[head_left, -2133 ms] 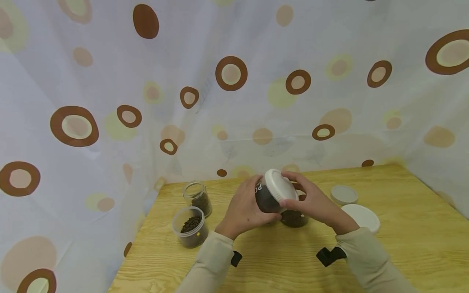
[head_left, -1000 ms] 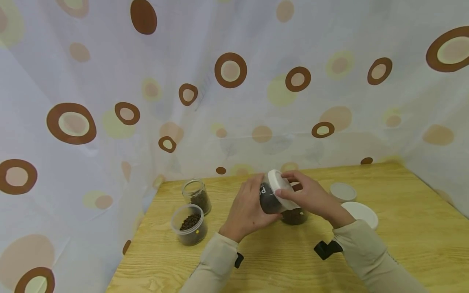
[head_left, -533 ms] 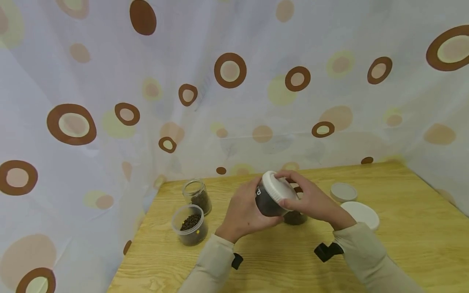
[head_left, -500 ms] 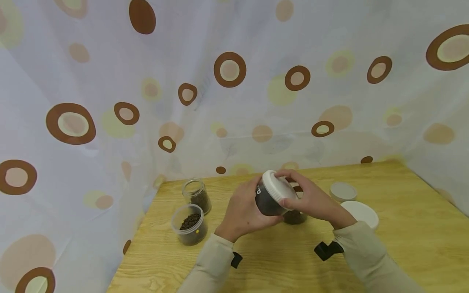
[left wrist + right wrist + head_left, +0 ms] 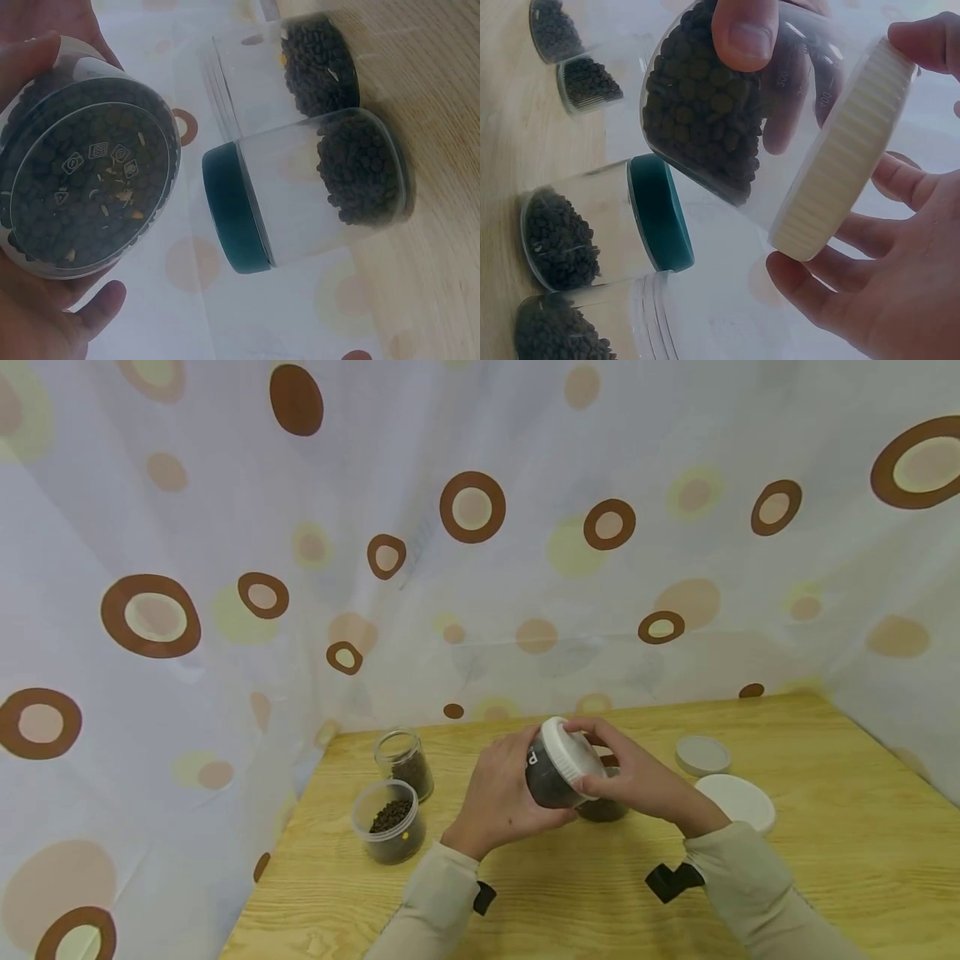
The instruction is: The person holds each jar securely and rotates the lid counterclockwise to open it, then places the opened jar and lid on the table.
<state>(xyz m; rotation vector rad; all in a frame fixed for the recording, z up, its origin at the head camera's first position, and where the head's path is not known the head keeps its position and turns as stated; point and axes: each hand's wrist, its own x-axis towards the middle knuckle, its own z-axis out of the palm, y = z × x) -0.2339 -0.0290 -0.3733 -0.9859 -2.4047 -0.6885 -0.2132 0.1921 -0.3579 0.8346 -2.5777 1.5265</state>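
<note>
A clear plastic jar, partly filled with dark pellets, is held tilted above the table. My left hand grips its body, and the left wrist view looks onto its round base. Fingers and thumb of my right hand grip the rim of its white ribbed lid, which sits on the jar's mouth. Just beyond stand a jar with a dark green lid and a lidless clear jar, both holding dark pellets. In the head view my hands largely hide these two.
At the left of the wooden table stand an open glass jar and an open plastic tub, each with dark pellets. Two flat white lids, a smaller one and a larger one, lie at the right. A spotted curtain hangs behind.
My right hand has shifted its hold around the lid, its fingers going over the top and back to the rim. The jar's tilt has varied slightly; my left hand keeps holding it.
</note>
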